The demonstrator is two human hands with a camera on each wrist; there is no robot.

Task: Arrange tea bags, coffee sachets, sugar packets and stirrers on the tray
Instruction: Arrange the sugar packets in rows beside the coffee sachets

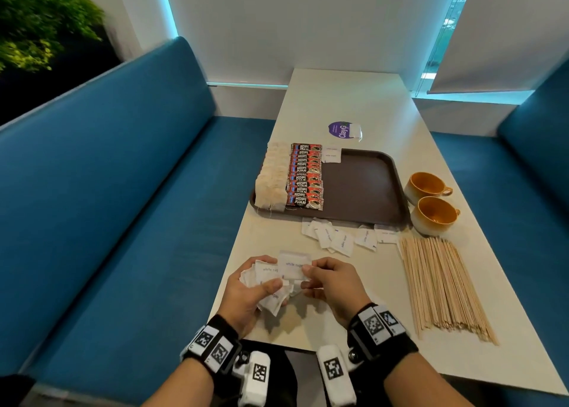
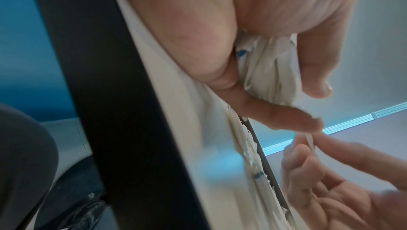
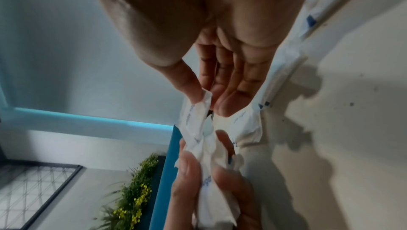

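Near the table's front edge my left hand (image 1: 255,286) grips a bunch of white sugar packets (image 1: 271,283), seen bunched between thumb and fingers (image 2: 268,70). My right hand (image 1: 323,279) pinches one white sugar packet (image 1: 294,266) by its edge (image 3: 202,104), held against the bunch. The brown tray (image 1: 360,185) holds a row of tea bags (image 1: 272,179) on its left, a column of red coffee sachets (image 1: 304,177) beside them, and sugar packets (image 1: 332,155) at its far edge. Loose sugar packets (image 1: 341,235) lie before the tray. Wooden stirrers (image 1: 443,286) lie at the right.
Two orange cups (image 1: 431,202) stand right of the tray. A purple sticker (image 1: 338,129) and a lone tea bag (image 1: 355,130) lie beyond it. Blue benches (image 1: 123,191) flank the table (image 1: 354,99); a plant (image 1: 40,25) stands at far left.
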